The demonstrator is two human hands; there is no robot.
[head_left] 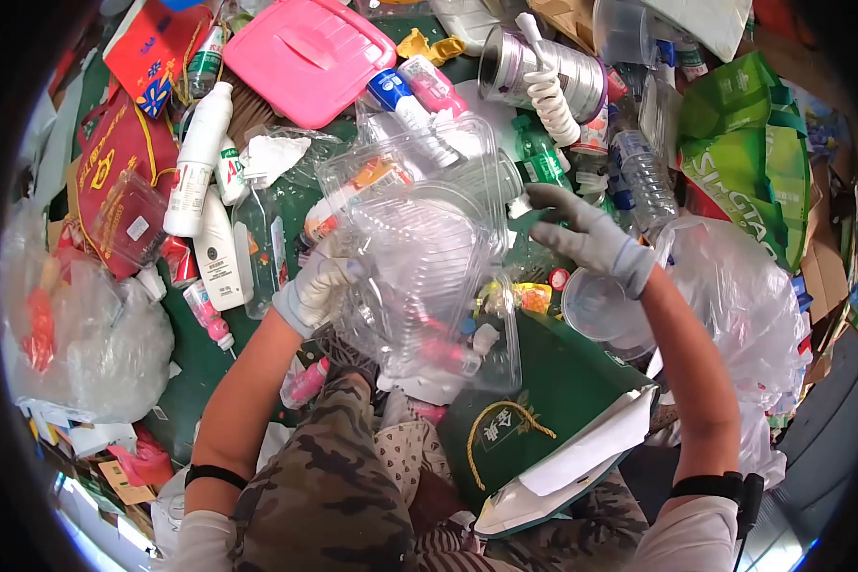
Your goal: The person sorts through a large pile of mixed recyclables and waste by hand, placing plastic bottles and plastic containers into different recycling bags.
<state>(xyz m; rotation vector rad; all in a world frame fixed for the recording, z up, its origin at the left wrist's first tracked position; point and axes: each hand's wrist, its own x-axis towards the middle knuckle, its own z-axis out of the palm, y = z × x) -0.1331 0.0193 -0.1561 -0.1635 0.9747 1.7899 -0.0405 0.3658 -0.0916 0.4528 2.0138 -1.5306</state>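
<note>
My left hand (pixel 316 291), in a pale work glove, is closed on the edge of some clear plastic containers (pixel 412 250), ribbed and stacked or nested together, held up in front of me. My gloved right hand (pixel 586 234) is to the right of them with its fingers apart and nothing in its grasp. Close to its fingertips shows a small white scrap (pixel 520 206). Above that hand is a green bottle (pixel 541 153), and below it a round clear tub (pixel 601 305). Through the containers a pink bottle (pixel 448 355) shows blurred.
A green paper bag (pixel 543 381) leans by my legs. Around me lie a pink lid (pixel 307 59), a metal can (pixel 543 76), white bottles (pixel 193 176), a green shopping bag (pixel 748 157) and clear plastic bags (pixel 734 296). Several bottles and wrappers cover the green surface (pixel 195 357).
</note>
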